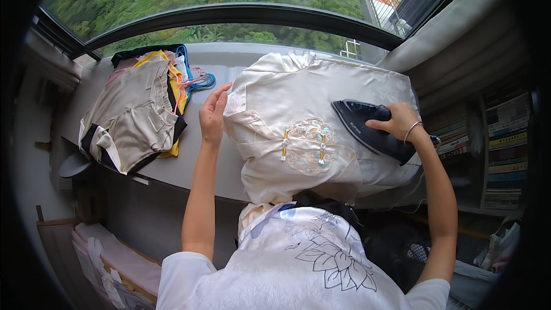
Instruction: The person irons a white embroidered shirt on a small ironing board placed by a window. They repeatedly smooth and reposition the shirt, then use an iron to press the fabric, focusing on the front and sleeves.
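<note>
A cream satin garment lies spread over the right part of the table. Its front bears round lace embroidery and fastenings with yellow bars. In my right hand is the handle of a dark Supor clothes iron, resting on the garment's right side with its tip towards the upper left. My left hand is raised beside the garment's collar, fingers together and thumb a little apart, with nothing held. Whether its fingertips touch the fabric is hard to tell.
Clothes on pink and blue hangers lie stacked on the left of the grey table, with beige satin shorts on top. A window frame runs behind. Bookshelves stand at right; the iron's cord hangs near the table edge.
</note>
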A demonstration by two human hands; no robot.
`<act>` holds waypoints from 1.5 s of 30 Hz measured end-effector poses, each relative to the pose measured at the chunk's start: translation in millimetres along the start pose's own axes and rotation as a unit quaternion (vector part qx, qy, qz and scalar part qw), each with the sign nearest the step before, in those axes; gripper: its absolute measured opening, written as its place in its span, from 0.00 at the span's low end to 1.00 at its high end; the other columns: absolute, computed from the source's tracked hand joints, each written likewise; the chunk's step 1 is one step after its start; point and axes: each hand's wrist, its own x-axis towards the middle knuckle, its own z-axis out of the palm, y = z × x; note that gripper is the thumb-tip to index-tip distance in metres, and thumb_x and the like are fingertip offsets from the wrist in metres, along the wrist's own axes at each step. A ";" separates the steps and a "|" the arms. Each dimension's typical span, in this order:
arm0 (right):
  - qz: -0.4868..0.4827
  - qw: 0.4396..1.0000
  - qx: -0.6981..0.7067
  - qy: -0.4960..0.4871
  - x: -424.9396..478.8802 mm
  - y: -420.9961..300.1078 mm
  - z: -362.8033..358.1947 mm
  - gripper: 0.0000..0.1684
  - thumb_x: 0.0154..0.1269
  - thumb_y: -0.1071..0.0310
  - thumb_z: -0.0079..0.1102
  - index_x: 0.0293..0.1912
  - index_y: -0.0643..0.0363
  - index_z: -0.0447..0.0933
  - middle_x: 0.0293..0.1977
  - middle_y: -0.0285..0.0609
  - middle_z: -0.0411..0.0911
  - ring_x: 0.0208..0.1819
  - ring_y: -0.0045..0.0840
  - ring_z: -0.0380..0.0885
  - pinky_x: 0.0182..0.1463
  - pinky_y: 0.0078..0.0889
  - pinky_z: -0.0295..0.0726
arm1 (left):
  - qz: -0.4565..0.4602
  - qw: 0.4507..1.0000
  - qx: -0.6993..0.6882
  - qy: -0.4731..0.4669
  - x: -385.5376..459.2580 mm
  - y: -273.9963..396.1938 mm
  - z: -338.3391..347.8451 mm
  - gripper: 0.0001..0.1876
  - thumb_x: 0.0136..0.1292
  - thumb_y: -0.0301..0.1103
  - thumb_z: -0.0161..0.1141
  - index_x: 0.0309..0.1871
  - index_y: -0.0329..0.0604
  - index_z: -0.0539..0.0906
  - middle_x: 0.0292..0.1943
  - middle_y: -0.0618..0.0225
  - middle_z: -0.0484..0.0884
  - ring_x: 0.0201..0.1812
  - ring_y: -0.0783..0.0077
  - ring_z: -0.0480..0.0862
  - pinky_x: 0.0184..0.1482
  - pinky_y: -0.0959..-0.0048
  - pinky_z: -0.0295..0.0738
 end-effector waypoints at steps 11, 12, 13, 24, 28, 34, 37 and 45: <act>-0.020 0.998 -0.033 0.048 61.1 -35.4 -5.8 0.44 0.46 0.29 0.65 0.29 0.71 0.82 0.29 0.57 0.81 0.34 0.44 0.82 0.43 0.40 0.79 | -0.125 0.988 0.041 0.083 -120.3 -61.5 -1.2 0.13 0.63 0.33 0.66 0.44 0.35 0.80 0.39 0.67 0.82 0.43 0.78 0.81 0.48 0.78 0.75; -0.032 0.998 -0.039 0.041 61.9 -41.2 -5.6 0.44 0.46 0.28 0.65 0.29 0.70 0.82 0.30 0.57 0.81 0.34 0.44 0.82 0.43 0.40 0.79 | -0.125 0.989 0.053 0.067 -124.8 -64.1 1.8 0.14 0.61 0.35 0.68 0.44 0.34 0.80 0.39 0.66 0.83 0.43 0.76 0.81 0.48 0.76 0.76; -0.043 0.998 -0.044 0.034 61.7 -48.5 -5.7 0.44 0.46 0.28 0.65 0.29 0.70 0.82 0.30 0.57 0.81 0.35 0.44 0.82 0.44 0.40 0.79 | -0.124 0.989 0.065 0.050 -127.5 -66.1 3.6 0.16 0.59 0.36 0.70 0.43 0.34 0.80 0.38 0.65 0.83 0.43 0.74 0.82 0.49 0.74 0.77; -0.097 0.993 -0.063 -0.027 48.0 -79.3 -10.2 0.44 0.45 0.28 0.65 0.29 0.69 0.81 0.28 0.57 0.81 0.34 0.47 0.81 0.43 0.41 0.80 | 0.001 0.977 0.202 -0.061 -93.9 -31.6 -24.1 0.09 0.56 0.32 0.69 0.30 0.38 0.80 0.33 0.66 0.83 0.48 0.67 0.80 0.54 0.67 0.71; -0.083 0.996 -0.036 0.025 67.5 -69.9 -7.3 0.44 0.44 0.28 0.66 0.28 0.70 0.82 0.27 0.58 0.80 0.33 0.46 0.81 0.43 0.40 0.79 | -0.042 0.986 0.151 -0.051 -77.9 -14.3 -24.1 0.08 0.58 0.31 0.68 0.30 0.38 0.79 0.29 0.68 0.82 0.38 0.70 0.80 0.45 0.72 0.73; -0.094 0.994 -0.053 0.000 77.7 -74.5 -17.8 0.45 0.45 0.27 0.65 0.29 0.70 0.82 0.29 0.59 0.81 0.34 0.46 0.81 0.44 0.40 0.79 | -0.039 0.962 0.257 -0.085 -42.8 9.1 -19.5 0.08 0.58 0.30 0.66 0.30 0.38 0.78 0.29 0.66 0.81 0.32 0.70 0.78 0.39 0.75 0.73; -0.115 0.991 -0.064 0.008 75.4 -76.4 -16.9 0.45 0.44 0.28 0.66 0.28 0.70 0.82 0.28 0.59 0.80 0.32 0.46 0.80 0.43 0.39 0.79 | 0.074 0.937 0.318 -0.123 -33.4 17.5 -13.2 0.08 0.53 0.29 0.66 0.28 0.39 0.77 0.42 0.62 0.81 0.42 0.64 0.79 0.47 0.70 0.72; -0.123 0.988 -0.073 -0.050 71.9 -78.1 -19.4 0.46 0.43 0.28 0.66 0.32 0.71 0.82 0.29 0.59 0.80 0.34 0.47 0.81 0.44 0.41 0.80 | 0.217 0.830 0.434 -0.274 -16.0 30.8 1.1 0.06 0.41 0.29 0.58 0.19 0.42 0.71 0.64 0.70 0.73 0.70 0.58 0.64 0.70 0.52 0.55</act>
